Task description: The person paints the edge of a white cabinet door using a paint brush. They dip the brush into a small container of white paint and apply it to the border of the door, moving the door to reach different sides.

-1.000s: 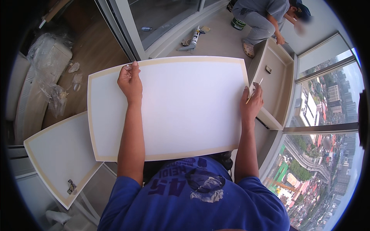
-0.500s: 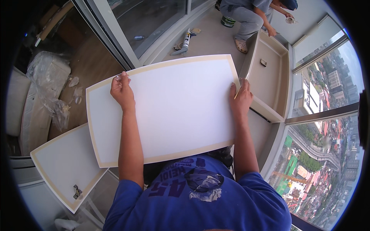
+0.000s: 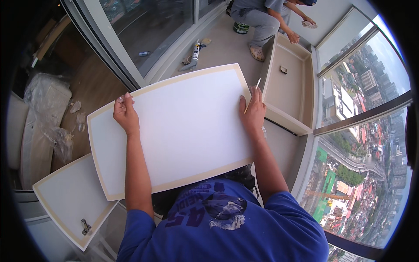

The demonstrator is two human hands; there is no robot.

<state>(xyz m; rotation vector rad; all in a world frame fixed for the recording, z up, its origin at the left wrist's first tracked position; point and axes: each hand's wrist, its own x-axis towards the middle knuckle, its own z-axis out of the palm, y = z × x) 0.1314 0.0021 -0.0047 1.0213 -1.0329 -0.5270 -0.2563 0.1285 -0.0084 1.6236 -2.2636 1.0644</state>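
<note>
A large white panel [image 3: 183,131] with a beige band along its edges lies tilted across my lap. My left hand [image 3: 125,115] is closed on its far edge near the left corner, thumb on top; whitish smears or bits show at the fingers. At the right edge, my right hand [image 3: 253,114] grips the panel with its thumb on the face. A thin pale stick with a white tip [image 3: 258,83] pokes out between that hand's fingers; its exact kind is unclear. The undersides of both grips are hidden.
A second beige-edged panel [image 3: 65,187] with a metal hinge [image 3: 86,227] lies lower left. A caulking tube [image 3: 196,52] is on the floor. Another person [image 3: 257,22] crouches by a beige open box frame [image 3: 288,91]. Windows line the right; plastic-wrapped furniture [image 3: 43,100] stands left.
The whole view has shifted, with the panel and both hands further left in it. The panel's right side is turned slightly upward. The thin stick in my right hand shows more clearly.
</note>
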